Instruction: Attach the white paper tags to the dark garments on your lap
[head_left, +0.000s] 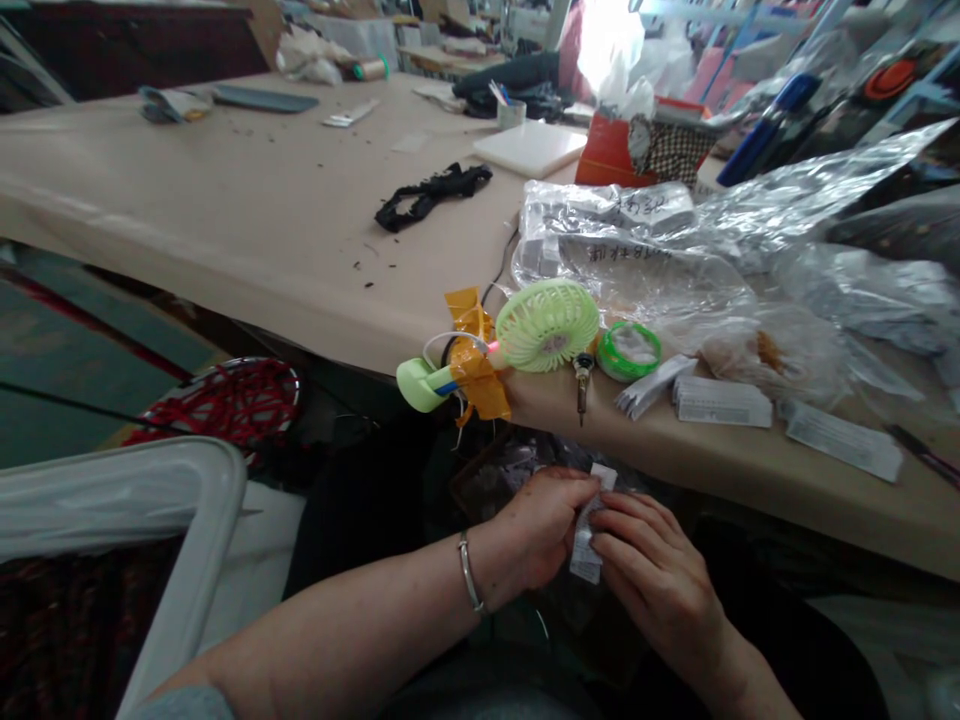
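Observation:
Below the table's front edge, over my lap, both hands meet at a small white printed label (pixel 586 555). My left hand (pixel 541 525), with a bangle on its wrist, pinches the label's upper part between thumb and fingers. From the other side, the fingers of my right hand (pixel 656 560) are closed on the label's edge. On the table edge just above lie a fan of white labels (pixel 651 388), a stack of printed labels (pixel 721 402) and another printed label strip (pixel 844 440). A soldering-iron-like tool (pixel 582 385) points down over the edge.
A green fan (pixel 547 325) is taped to the table edge with orange tape (pixel 480 375). Clear plastic bags (pixel 637 270) cover the right side, beside a green tape roll (pixel 628 350). A black strap (pixel 431 197) lies mid-table. At lower left stands a white bin (pixel 217 490).

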